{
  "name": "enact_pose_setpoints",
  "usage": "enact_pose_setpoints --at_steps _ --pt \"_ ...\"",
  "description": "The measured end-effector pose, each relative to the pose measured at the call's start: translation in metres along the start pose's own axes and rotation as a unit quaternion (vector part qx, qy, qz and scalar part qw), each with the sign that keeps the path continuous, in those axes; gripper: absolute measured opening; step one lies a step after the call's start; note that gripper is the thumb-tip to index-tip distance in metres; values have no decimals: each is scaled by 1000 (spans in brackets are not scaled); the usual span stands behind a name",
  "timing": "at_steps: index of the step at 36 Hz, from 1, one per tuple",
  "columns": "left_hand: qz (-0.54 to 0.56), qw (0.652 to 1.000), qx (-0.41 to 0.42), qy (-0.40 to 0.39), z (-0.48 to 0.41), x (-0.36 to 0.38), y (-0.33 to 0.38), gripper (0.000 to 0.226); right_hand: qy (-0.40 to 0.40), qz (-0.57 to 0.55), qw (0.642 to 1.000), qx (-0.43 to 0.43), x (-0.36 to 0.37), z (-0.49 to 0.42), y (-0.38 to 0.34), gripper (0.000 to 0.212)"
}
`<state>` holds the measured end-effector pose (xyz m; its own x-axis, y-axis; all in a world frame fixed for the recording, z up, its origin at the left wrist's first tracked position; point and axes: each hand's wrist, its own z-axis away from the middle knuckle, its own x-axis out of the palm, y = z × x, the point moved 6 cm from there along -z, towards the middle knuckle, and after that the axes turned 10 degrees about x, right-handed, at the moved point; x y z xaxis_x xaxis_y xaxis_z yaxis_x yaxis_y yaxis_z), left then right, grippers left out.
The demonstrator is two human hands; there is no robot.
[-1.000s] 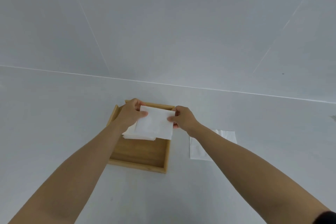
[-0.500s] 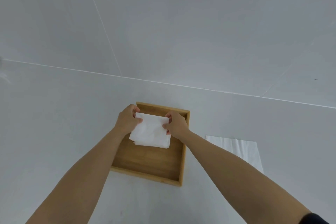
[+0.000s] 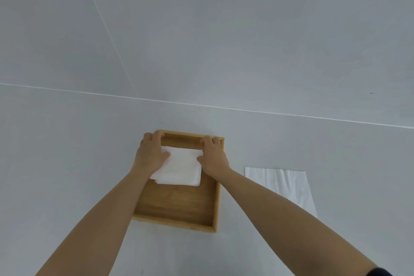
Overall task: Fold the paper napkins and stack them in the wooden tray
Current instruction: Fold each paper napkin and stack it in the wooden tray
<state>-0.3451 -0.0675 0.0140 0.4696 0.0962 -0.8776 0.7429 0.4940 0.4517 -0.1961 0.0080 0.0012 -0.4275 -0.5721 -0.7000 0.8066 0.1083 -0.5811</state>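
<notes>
A wooden tray (image 3: 216,197) lies on the white surface in front of me. In its far half sits a small stack of folded white napkins (image 3: 180,167), lying flat. My left hand (image 3: 150,155) rests at the stack's left edge, thumb on the top napkin and fingers reaching the tray's far rim. On the stack's right edge sits my right hand (image 3: 214,157), thumb touching the napkin and fingers at the far right corner. Neither hand pinches the paper. The stack's far corners are hidden under my hands.
An unfolded white napkin (image 3: 289,184) lies flat on the surface right of the tray, partly behind my right forearm. The near half of the tray floor (image 3: 179,204) is bare wood. A white wall rises behind the surface.
The folded napkin, pinched in both hands above the tray, has come down flat onto the stack. My fingers have slid forward to the tray's far rim.
</notes>
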Motion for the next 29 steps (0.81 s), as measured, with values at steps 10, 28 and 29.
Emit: enact_pose_setpoints --at_steps 10,28,29 --pt "12 990 136 -29 4 17 105 43 36 32 999 24 -72 4 55 42" --pt "-123 903 337 -237 15 141 249 38 68 -25 961 268 -130 71 222 51" --pt "-134 897 347 -237 15 145 256 38 66 -28 958 278 -128 75 227 52"
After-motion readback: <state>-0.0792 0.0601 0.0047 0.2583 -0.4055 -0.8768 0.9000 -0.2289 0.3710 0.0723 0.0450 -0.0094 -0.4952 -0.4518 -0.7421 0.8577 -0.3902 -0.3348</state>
